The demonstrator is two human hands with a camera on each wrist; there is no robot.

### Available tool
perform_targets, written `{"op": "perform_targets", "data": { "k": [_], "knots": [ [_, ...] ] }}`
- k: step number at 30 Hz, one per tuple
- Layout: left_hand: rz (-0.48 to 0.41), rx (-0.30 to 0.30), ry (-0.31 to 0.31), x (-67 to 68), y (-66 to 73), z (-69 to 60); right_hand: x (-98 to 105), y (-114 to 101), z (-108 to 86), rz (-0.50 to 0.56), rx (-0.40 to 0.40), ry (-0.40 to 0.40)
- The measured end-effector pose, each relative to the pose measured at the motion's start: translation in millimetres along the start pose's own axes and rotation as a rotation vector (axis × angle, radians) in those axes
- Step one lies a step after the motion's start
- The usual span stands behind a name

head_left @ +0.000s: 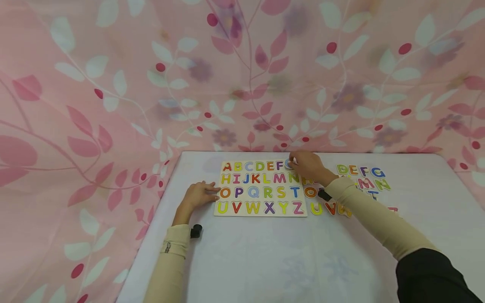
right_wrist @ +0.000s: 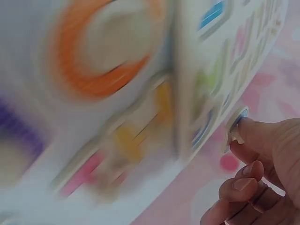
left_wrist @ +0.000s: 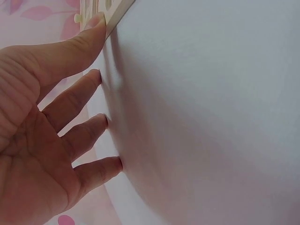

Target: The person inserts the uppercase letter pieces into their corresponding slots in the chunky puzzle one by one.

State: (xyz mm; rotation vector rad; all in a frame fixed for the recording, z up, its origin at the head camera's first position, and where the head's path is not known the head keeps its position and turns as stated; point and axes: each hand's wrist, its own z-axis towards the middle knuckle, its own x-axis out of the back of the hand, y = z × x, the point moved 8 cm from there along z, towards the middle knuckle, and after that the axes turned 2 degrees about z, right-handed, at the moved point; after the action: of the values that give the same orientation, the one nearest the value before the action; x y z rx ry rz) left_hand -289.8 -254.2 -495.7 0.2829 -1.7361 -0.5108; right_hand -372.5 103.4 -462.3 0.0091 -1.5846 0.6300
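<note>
A wooden alphabet puzzle board (head_left: 261, 204) lies flat, its rows of coloured letters running A to Z. At its left edge, my left hand (head_left: 198, 194) has its fingers spread, and the thumb (left_wrist: 89, 40) touches the board's side. My right hand (head_left: 308, 165) is over the top right corner, around the G spot. Its thumb and forefinger pinch a small blue letter piece (right_wrist: 234, 129), seen nearly edge-on; which letter it is cannot be read. A pale knob (left_wrist: 78, 18) stands up from the board in the left wrist view.
Loose letter pieces lie in rows right of the board, among them D (head_left: 342, 169), G (head_left: 377, 172) and N (head_left: 382, 184). My right forearm hides several others. Black wrist cameras (head_left: 195, 231) sit at both wrists. A pink floral cloth (head_left: 242, 84) hangs behind the white table (head_left: 257, 256).
</note>
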Motion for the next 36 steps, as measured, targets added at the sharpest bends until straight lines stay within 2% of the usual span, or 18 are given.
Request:
{"op": "perform_targets", "data": {
  "k": [6, 12, 21, 26, 30, 36],
  "knots": [
    [-0.018, -0.028, 0.019, 3.4, 2.9, -2.5, -13.2, -37.0, 21.3, -0.028, 0.066, 0.026],
    [-0.018, 0.016, -0.002, 0.8, -3.0, 1.1, -27.0, -61.4, 40.2, -0.044, 0.087, -0.002],
    [-0.009, 0.013, 0.003, 1.2, -1.9, -0.1, -41.7, -82.3, 63.3, -0.033, 0.088, -0.012],
    [0.006, -0.002, 0.009, 0.3, -0.1, -0.8, -46.6, -95.6, 70.5, -0.002, 0.127, -0.008],
    [-0.014, 0.007, -0.004, -0.8, 0.0, -0.9, -53.8, -104.4, 73.9, 0.031, 0.139, -0.03],
    [-0.017, 0.022, 0.001, -0.1, -0.1, -0.9, -63.1, -107.4, 80.9, 0.032, 0.142, -0.025]
  ]
}}
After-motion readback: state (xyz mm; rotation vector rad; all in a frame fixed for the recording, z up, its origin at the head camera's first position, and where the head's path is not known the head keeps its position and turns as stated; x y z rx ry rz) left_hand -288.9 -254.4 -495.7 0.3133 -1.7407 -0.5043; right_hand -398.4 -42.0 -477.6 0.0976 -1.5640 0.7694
